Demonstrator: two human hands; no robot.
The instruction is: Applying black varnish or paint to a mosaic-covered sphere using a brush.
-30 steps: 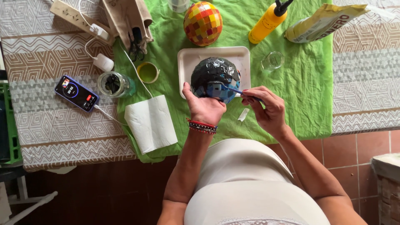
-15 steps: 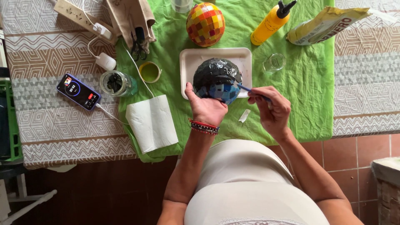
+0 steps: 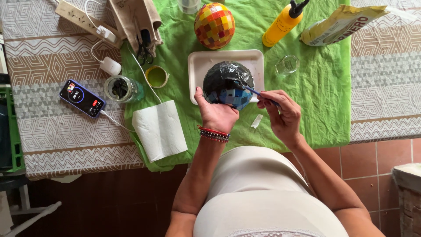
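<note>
A dark, glossy egg-shaped form (image 3: pixel 228 81) with blue tiles on its near side rests in a white tray (image 3: pixel 199 66). My left hand (image 3: pixel 215 113) cups its near left side and steadies it. My right hand (image 3: pixel 283 115) pinches a thin blue brush (image 3: pixel 253 91) whose tip touches the form's upper right. A small white scrap (image 3: pixel 256 121) lies on the green cloth (image 3: pixel 324 96) between my hands.
A finished orange-and-yellow mosaic egg (image 3: pixel 214 24) stands behind the tray, beside a yellow squeeze bottle (image 3: pixel 283 23) and a bag (image 3: pixel 340 24). A small glass (image 3: pixel 287 65), tape roll (image 3: pixel 156 76), jar (image 3: pixel 123 89), paper towel (image 3: pixel 160 130), phone (image 3: pixel 82 98) and power strip (image 3: pixel 83 17) surround the work.
The brush tip has shifted slightly across the top of the dark form. My left hand keeps its hold on the near side.
</note>
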